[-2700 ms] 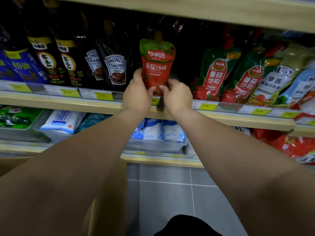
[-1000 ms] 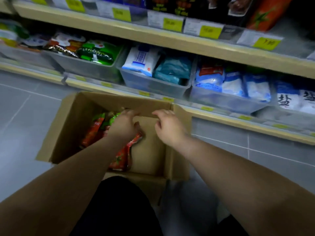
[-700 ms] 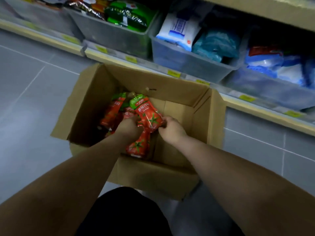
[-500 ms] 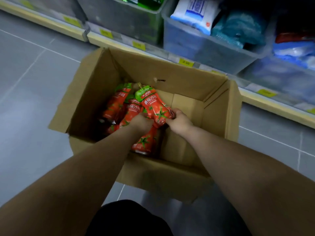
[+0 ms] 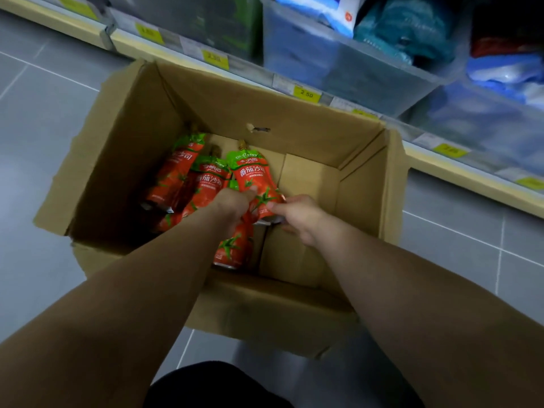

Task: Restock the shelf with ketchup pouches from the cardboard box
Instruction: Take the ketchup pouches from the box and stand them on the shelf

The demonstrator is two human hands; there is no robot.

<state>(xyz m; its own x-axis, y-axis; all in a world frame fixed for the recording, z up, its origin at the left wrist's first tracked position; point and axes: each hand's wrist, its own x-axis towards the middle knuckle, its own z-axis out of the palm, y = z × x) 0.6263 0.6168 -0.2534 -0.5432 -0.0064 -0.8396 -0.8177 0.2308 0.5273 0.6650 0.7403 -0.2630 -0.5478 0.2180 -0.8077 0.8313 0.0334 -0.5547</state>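
Open brown cardboard box [image 5: 294, 136], red-and-green ketchup pouch [image 5: 253, 178] gripped by left hand [image 5: 232, 201], pinched by right hand [image 5: 300, 213]

There is one cardboard box [image 5: 294, 136], and in it four ketchup pouches [image 5: 179, 169] can be told apart, with a scrap of red beneath them too hidden to count. Two hands are in view, the left hand [image 5: 234, 203] and the right hand [image 5: 300, 216], and together they grip a single ketchup pouch [image 5: 253, 178]. Three clear bins [image 5: 338, 63] stand on one shelf [image 5: 471, 181], whose edge carries seven yellow price labels [image 5: 306, 94], a few of them blurred.
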